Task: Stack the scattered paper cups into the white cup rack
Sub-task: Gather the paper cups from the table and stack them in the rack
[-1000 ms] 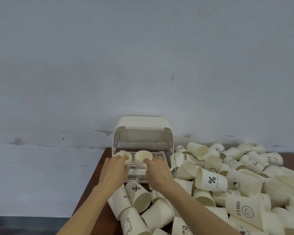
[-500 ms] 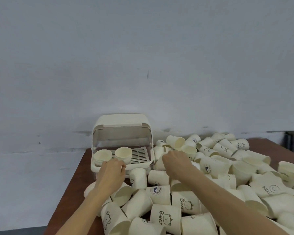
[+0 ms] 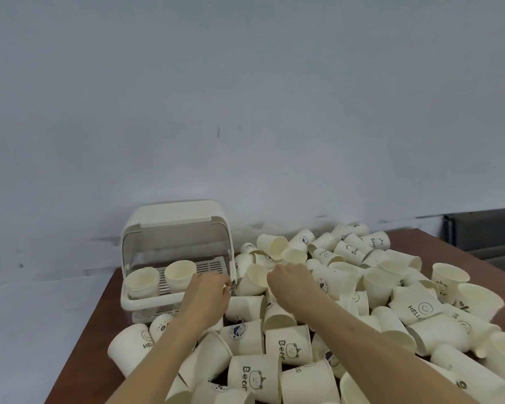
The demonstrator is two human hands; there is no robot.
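Note:
The white cup rack (image 3: 175, 217) stands at the table's back left with its lid raised. Two paper cups stand upright inside it, one at the left (image 3: 143, 282) and one beside it (image 3: 180, 272). A big pile of scattered paper cups (image 3: 347, 301) covers the table to the right and front. My left hand (image 3: 206, 295) hovers at the rack's front right corner, fingers loosely curled and holding nothing. My right hand (image 3: 292, 284) lies over the pile, its fingertips at a cup lying on its side (image 3: 252, 279); no grip shows.
The brown table (image 3: 99, 330) shows bare wood along its left edge and back right corner. A grey wall runs close behind the rack. A dark piece of furniture (image 3: 484, 228) stands beyond the table's right end.
Both hands let go of the two cups in the rack and drew back. My right hand moved right onto the pile. The view swung right, so the rack now sits further left.

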